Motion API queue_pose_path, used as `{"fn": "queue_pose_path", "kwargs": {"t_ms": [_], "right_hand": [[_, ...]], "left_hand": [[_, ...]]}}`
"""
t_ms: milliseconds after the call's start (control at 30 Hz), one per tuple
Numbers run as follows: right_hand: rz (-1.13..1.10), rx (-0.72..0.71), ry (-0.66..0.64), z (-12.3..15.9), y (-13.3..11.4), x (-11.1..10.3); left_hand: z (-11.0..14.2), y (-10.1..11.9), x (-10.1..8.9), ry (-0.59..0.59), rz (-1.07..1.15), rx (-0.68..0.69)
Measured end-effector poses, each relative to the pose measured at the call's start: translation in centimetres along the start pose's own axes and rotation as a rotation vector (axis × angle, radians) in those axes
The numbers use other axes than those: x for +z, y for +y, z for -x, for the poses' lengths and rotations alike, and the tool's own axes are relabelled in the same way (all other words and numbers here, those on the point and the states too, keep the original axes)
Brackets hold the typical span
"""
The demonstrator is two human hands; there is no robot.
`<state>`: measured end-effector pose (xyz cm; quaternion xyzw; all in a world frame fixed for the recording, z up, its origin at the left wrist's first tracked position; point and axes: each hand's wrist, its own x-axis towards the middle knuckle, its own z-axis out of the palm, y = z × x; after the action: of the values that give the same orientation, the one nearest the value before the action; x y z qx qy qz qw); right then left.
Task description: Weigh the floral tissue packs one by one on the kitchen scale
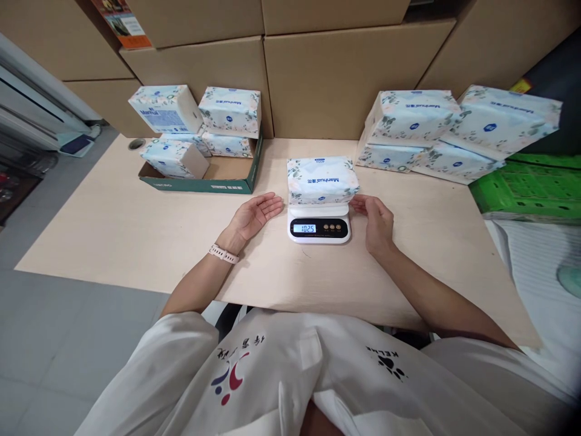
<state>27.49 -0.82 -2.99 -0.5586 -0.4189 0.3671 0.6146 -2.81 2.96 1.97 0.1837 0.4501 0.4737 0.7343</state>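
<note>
A floral tissue pack [321, 178] lies on a small white digital scale [319, 227] in the middle of the wooden table [136, 230]; the display reads 1025. My left hand [254, 216] rests just left of the scale, palm up, fingers apart, holding nothing. On the other side, my right hand [376, 221] sits with fingers loosely stretched toward the pack's lower right corner, close to it or barely touching. A pale watch band circles my left wrist.
A shallow green-edged cardboard tray [236, 181] at the back left holds several tissue packs. More packs [454, 130] are stacked at the back right. Large cardboard boxes [336, 79] form a wall behind. A green crate [531, 181] stands to the right.
</note>
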Motion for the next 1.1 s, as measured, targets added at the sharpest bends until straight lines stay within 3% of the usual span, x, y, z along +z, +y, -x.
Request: {"fn": "queue_pose_path", "kwargs": {"t_ms": [667,1100], "right_hand": [[-0.048,0.005,0.122,-1.0,0.2,0.3],[-0.027,-0.005,0.099,-0.5,-0.1,0.1]], "left_hand": [[-0.4,-0.1,-0.2,-0.043,-0.004,0.025],[-0.1,-0.2,0.1,-0.027,-0.053,0.057]]}}
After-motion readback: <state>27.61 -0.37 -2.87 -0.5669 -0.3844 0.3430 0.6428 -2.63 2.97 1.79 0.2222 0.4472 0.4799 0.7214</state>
